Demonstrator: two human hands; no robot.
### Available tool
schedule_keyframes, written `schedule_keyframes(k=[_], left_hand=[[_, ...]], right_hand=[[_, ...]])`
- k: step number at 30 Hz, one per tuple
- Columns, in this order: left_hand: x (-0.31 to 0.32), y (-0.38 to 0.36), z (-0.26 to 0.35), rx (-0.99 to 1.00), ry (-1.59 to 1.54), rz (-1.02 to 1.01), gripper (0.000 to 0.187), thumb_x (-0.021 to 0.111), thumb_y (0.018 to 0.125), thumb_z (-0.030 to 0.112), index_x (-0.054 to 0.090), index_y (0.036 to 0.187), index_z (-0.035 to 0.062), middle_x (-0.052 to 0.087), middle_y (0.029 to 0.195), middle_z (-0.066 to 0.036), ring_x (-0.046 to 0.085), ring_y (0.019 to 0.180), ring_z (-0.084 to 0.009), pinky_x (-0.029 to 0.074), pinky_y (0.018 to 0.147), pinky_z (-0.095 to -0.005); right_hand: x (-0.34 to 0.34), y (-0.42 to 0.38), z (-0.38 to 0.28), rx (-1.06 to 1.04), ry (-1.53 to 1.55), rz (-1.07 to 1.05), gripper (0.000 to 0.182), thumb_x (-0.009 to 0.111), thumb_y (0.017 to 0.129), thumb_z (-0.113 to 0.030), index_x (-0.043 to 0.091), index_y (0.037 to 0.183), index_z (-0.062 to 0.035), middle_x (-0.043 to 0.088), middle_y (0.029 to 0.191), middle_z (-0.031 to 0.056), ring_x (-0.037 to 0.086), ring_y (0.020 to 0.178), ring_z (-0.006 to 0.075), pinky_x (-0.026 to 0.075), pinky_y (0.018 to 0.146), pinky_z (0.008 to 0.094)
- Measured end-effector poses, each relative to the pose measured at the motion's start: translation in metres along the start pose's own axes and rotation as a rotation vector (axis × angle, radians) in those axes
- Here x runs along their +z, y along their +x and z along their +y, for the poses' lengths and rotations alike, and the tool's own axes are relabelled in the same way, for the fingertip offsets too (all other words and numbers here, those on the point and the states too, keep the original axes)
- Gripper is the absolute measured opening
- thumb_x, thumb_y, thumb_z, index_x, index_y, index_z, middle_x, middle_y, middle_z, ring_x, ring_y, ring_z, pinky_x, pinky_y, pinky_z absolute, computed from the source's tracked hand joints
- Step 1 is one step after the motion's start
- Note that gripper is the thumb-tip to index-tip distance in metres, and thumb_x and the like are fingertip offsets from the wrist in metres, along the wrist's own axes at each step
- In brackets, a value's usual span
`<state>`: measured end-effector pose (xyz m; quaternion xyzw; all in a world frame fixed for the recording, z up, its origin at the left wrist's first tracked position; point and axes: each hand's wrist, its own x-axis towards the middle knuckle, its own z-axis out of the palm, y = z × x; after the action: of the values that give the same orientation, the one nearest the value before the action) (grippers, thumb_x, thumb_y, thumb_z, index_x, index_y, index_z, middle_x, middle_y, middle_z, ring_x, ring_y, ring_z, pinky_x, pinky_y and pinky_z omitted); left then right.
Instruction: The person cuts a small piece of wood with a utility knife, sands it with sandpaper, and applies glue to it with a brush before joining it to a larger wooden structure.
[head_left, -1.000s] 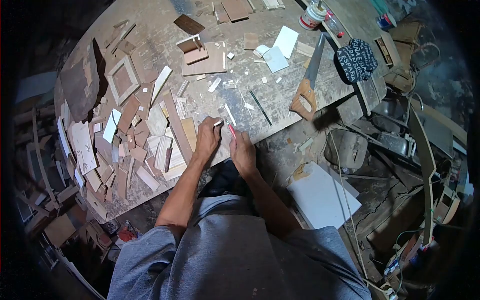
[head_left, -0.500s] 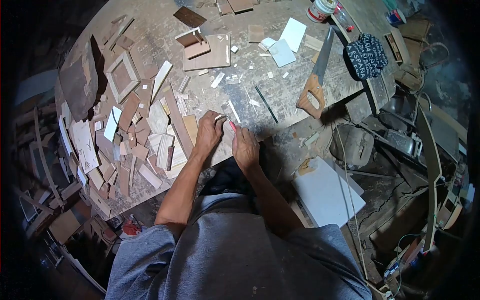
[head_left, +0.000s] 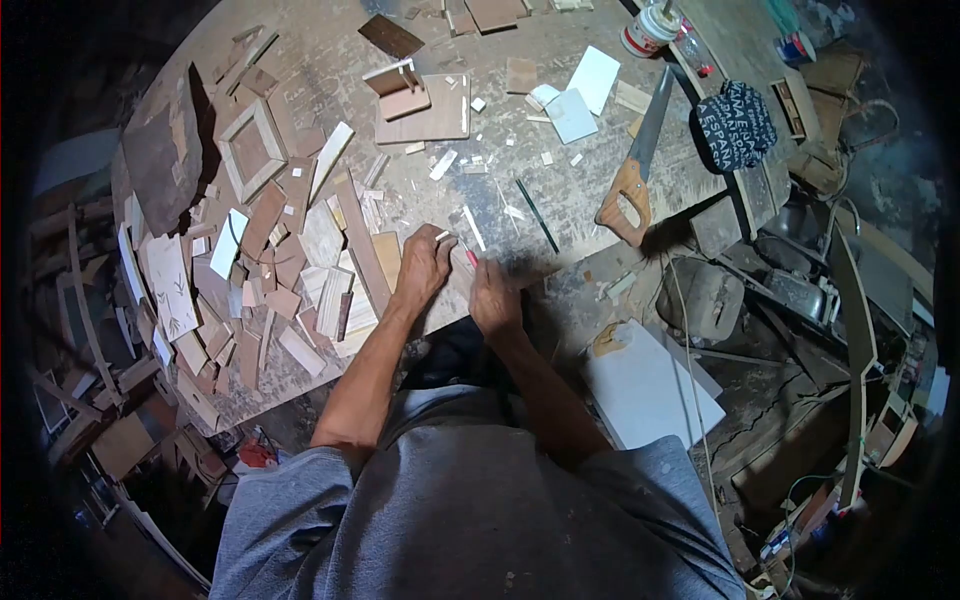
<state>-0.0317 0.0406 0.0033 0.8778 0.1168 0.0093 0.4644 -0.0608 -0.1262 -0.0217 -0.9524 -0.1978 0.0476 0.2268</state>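
My left hand (head_left: pixel 424 268) is at the table's near edge, fingers closed on a small pale wood piece (head_left: pixel 442 237) that sticks out past the fingertips. Just right of it, my right hand (head_left: pixel 494 300) grips a slim red-handled tool (head_left: pixel 471 257). The tool's tip points toward the wood piece; whether it touches cannot be made out, nor can its exact kind. A narrow white strip (head_left: pixel 474 228) lies beyond the fingers. A dark thin stick (head_left: pixel 538 215) rests farther right. Beside my left hand lies a tan wood block (head_left: pixel 386 258).
Wood scraps (head_left: pixel 285 262) crowd the left side, around a wooden frame (head_left: pixel 252 150). A handsaw (head_left: pixel 632 185) lies at the right near a patterned cloth bundle (head_left: pixel 735 127) and a white tub (head_left: pixel 650 30). A small wooden assembly (head_left: pixel 422 106) sits farther back.
The view has shifted slightly, so the table's things appear a little lower and to the right. Less of the red tool shows above my right hand. Both hands keep their grips.
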Motion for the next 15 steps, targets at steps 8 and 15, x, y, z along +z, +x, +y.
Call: schedule_keyframes(k=[8, 15], left_hand=[[-0.001, 0.003, -0.004, 0.052, -0.01, 0.01, 0.016, 0.07, 0.089, 0.007, 0.065, 0.09, -0.0084, 0.064, 0.081, -0.028, 0.065, 0.077, -0.0455, 0.05, 0.068, -0.0468], [0.0, 0.004, -0.002, 0.054, 0.012, 0.015, 0.016, 0.07, 0.089, 0.007, 0.065, 0.089, -0.0083, 0.063, 0.081, -0.028, 0.065, 0.077, -0.0454, 0.05, 0.068, -0.0466]], right_hand=[[-0.009, -0.011, 0.005, 0.002, 0.289, 0.168, 0.032, 0.058, 0.091, -0.005, 0.058, 0.123, -0.0004, 0.059, 0.094, 0.0211, 0.062, 0.088, 0.0401, 0.053, 0.075, 0.0467], [-0.004, 0.009, -0.004, -0.006, 0.219, 0.068, 0.03, 0.057, 0.093, -0.006, 0.055, 0.122, 0.0016, 0.058, 0.098, 0.0194, 0.063, 0.091, 0.0377, 0.052, 0.079, 0.0455]])
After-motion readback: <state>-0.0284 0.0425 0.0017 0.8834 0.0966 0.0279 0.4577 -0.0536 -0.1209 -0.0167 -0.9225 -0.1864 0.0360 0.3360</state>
